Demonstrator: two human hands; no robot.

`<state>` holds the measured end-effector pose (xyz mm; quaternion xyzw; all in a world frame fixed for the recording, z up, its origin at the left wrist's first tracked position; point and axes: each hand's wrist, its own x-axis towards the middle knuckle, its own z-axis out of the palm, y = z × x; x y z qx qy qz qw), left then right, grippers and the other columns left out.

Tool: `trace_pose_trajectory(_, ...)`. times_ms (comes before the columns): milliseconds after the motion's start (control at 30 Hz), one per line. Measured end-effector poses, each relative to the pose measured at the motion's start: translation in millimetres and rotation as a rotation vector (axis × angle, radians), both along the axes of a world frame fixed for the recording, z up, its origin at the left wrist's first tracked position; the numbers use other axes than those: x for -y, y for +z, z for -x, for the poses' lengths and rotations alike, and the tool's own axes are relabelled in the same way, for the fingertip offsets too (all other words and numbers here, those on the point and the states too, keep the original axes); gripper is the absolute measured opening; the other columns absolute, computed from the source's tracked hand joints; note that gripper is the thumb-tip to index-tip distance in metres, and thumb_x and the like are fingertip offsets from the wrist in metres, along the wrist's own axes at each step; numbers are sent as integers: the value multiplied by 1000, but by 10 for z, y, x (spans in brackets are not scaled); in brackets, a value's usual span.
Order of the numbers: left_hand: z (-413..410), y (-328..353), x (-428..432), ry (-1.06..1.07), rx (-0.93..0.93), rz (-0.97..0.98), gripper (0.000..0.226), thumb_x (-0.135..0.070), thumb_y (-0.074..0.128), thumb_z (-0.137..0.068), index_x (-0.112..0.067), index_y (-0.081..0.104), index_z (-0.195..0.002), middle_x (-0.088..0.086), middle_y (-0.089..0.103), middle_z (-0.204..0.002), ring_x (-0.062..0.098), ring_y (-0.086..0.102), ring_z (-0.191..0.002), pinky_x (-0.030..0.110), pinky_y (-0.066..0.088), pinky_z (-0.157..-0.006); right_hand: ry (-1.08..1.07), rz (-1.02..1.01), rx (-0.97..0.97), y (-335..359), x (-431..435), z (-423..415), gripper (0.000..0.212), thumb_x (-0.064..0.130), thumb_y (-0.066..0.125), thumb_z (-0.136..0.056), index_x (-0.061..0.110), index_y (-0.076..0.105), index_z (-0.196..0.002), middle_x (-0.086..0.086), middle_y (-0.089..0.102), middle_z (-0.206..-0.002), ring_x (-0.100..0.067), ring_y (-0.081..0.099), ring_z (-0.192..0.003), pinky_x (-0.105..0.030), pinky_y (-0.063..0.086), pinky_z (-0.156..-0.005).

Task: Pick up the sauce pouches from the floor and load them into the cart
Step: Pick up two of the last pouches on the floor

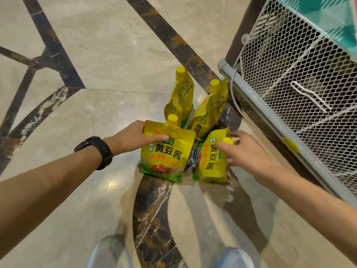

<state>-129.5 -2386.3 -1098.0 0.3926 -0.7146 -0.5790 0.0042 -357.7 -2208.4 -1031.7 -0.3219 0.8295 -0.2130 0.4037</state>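
Several yellow spouted sauce pouches stand on the marble floor beside the cart. My left hand (135,137) grips the top of the near-left pouch (166,151), thumb across its front. My right hand (245,151) holds the near-right pouch (211,163) at its yellow cap, fingers round its upper edge. Two more pouches stand behind: a far-left pouch (181,97) and a far-right pouch (210,109). The cart (301,74), with white mesh walls and a grey frame, is at the right.
A beige marble floor (96,93) with dark inlaid bands spreads to the left and front. A teal patterned cloth (332,20) lies in the cart's top right. A yellow tape patch (290,145) marks the cart's grey rail. My shoes show at the bottom edge.
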Motion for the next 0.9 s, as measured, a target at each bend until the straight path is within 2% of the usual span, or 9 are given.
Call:
trace_pose_trajectory(100, -3, -16, -10, 18, -15, -28, 33, -43, 71, -84, -31, 73, -115, -12, 76, -108, 2, 72, -96, 16, 52, -83, 220, 72, -369, -66, 35, -31, 17, 27, 71, -75, 21, 57, -84, -1, 66, -80, -29, 62, -82, -33, 44, -68)
trace_pose_trajectory(200, -10, -31, -33, 41, -37, -51, 35, -41, 71, -85, -29, 73, -118, -11, 75, -111, 2, 72, -97, 17, 52, -84, 191, 143, -362, -117, 47, 17, 15, 23, 72, -76, 19, 58, -71, -4, 67, -74, -31, 62, -77, -37, 48, -65)
trace_pose_trajectory(267, -17, -44, -50, 59, -49, -59, 34, -40, 71, -86, -29, 72, -118, -11, 75, -112, 2, 71, -97, 15, 52, -83, 218, 134, -365, -144, 65, 69, 22, 18, 74, -75, 18, 55, -65, -5, 65, -70, -31, 61, -73, -33, 43, -61)
trace_pose_trajectory(400, -25, -53, -54, 47, -39, -36, 36, -42, 70, -85, -29, 72, -118, -10, 75, -113, 1, 70, -98, 14, 51, -82, 371, 180, -360, -54, -1, 184, 17, 9, 78, -73, 17, 65, -79, 6, 62, -70, -12, 57, -67, -26, 36, -58)
trace_pose_trajectory(500, -47, -41, -64, 42, -46, -32, 31, -40, 70, -87, -30, 72, -116, -12, 74, -111, -1, 70, -96, 10, 52, -80, 544, 222, -342, 45, -49, 264, 24, 4, 76, -76, 23, 67, -88, 14, 60, -68, 3, 56, -70, -17, 36, -56)
trace_pose_trajectory(567, -43, -38, -74, 32, -50, -19, 29, -41, 70, -86, -32, 72, -114, -14, 74, -109, -3, 70, -96, 9, 52, -79, 590, 271, -331, 69, -49, 252, 29, 6, 77, -77, 28, 67, -92, 16, 62, -74, 3, 57, -74, -24, 45, -62)
trace_pose_trajectory(700, -48, -58, -86, -8, -25, 38, 37, -53, 68, -77, -34, 74, -109, -11, 77, -106, 1, 72, -94, 23, 56, -87, 534, 281, -293, -35, -66, 258, 27, 24, 82, -75, 33, 68, -96, 17, 67, -81, -2, 61, -76, -38, 52, -68)
trace_pose_trajectory(833, -108, -118, -77, -51, -10, 48, 33, -43, 76, -77, -29, 75, -106, -9, 78, -102, 5, 73, -93, 32, 58, -90, 397, 308, -105, -186, -114, 299, 18, 36, 79, -77, 20, 71, -82, 0, 73, -78, -22, 68, -75, -52, 53, -70)
trace_pose_trajectory(900, -165, -159, -64, -89, -13, 24, 39, -33, 83, -76, -19, 74, -111, -3, 77, -107, 13, 72, -99, 42, 57, -94, 355, 293, -61, -191, -96, 324, 16, 30, 79, -78, 15, 73, -81, -3, 75, -78, -23, 70, -75, -51, 55, -71)
